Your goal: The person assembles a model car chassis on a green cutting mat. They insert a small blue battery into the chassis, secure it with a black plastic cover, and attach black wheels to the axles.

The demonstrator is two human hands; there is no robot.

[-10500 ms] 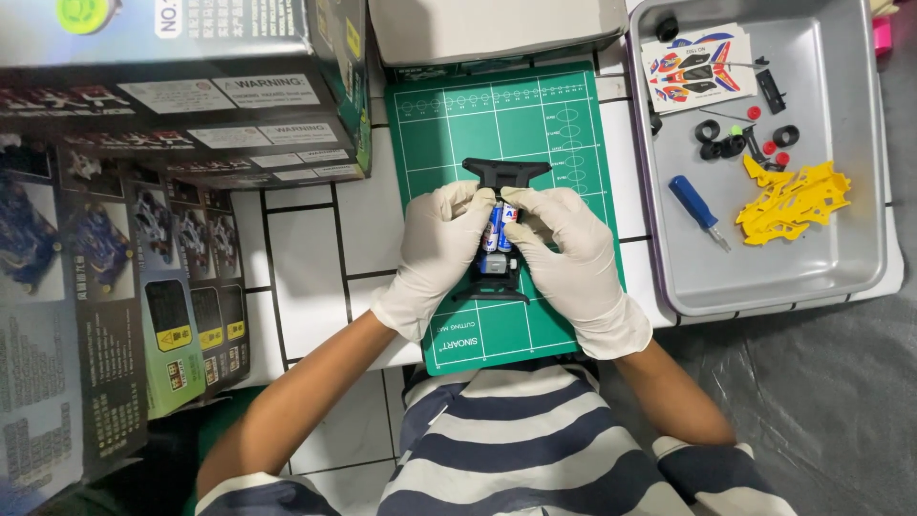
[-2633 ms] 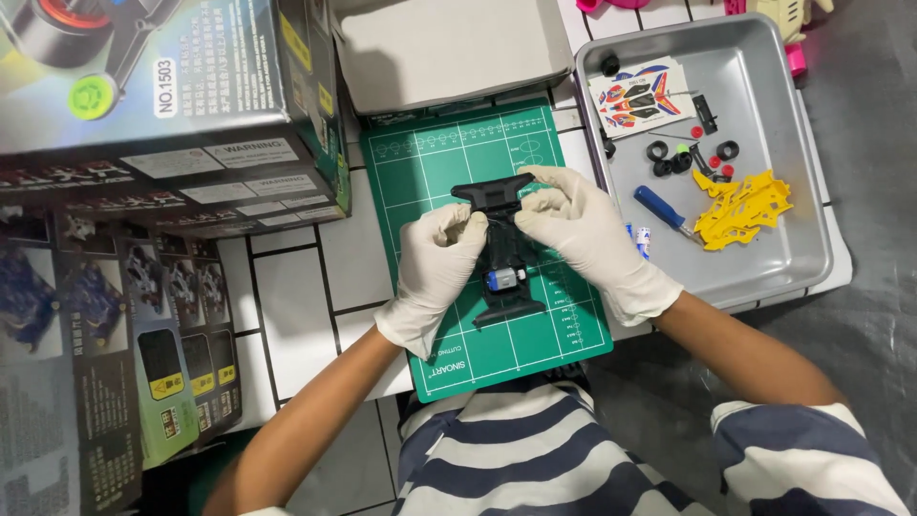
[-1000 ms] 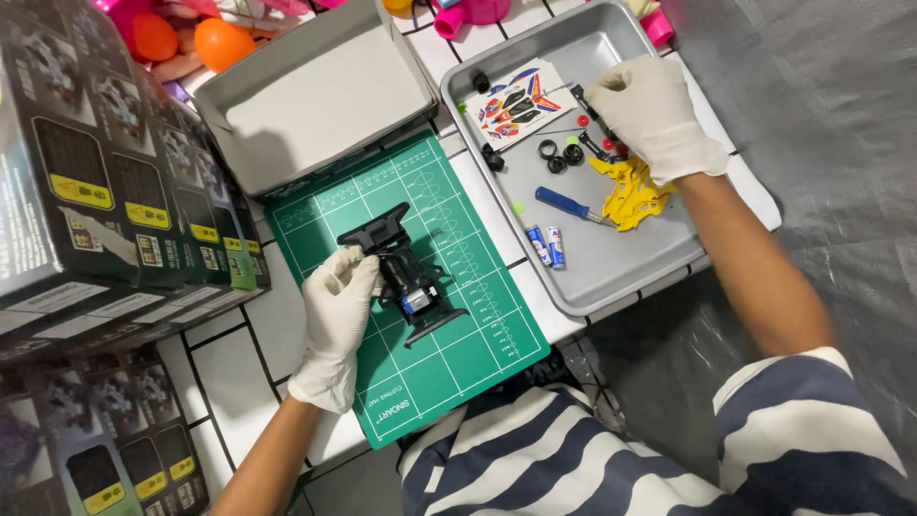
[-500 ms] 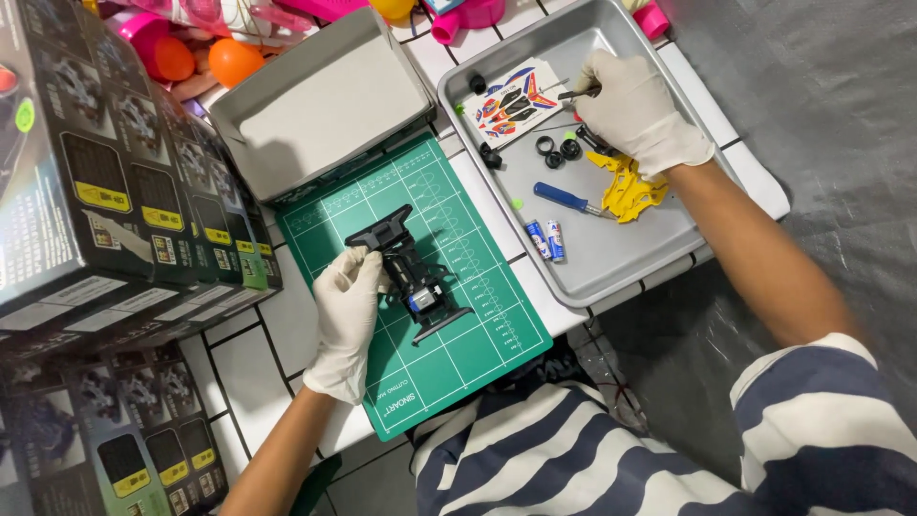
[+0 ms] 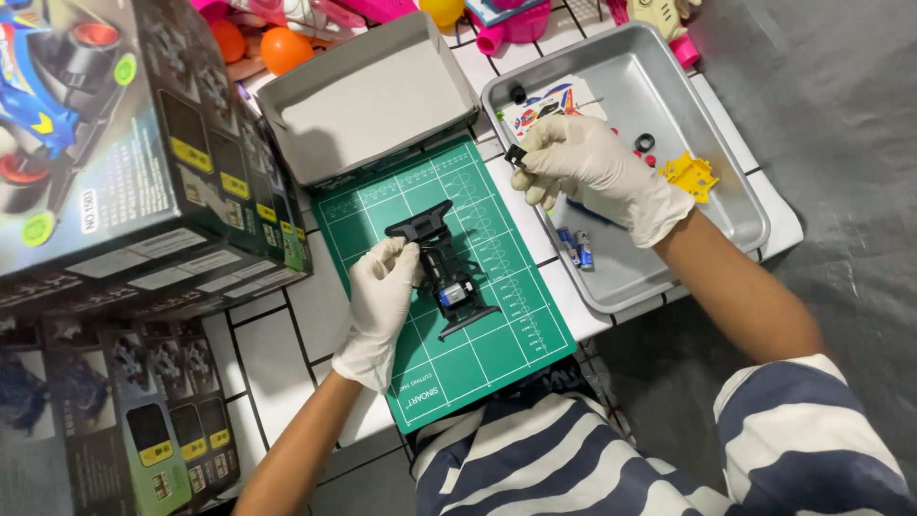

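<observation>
White tiled tabletop (image 5: 287,334), green cutting mat (image 5: 478,354) at centre. Black toy-car chassis (image 5: 441,268) on mat, steadied at 9 o'clock by gloved left hand (image 5: 377,306), fingers curled against it. Gloved right hand (image 5: 597,177) at 2 o'clock over metal tray (image 5: 735,182), fingertips pinching small black part (image 5: 516,154). Advisable: chassis kept flat, part lowered squarely.

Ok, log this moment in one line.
left hand: steadies black chassis on green mat | right hand: holds small black part over tray

The single head camera is looking steeply down from close above — facing the green cutting mat (image 5: 449,287) and metal tray (image 5: 735,201) on the right.
</observation>
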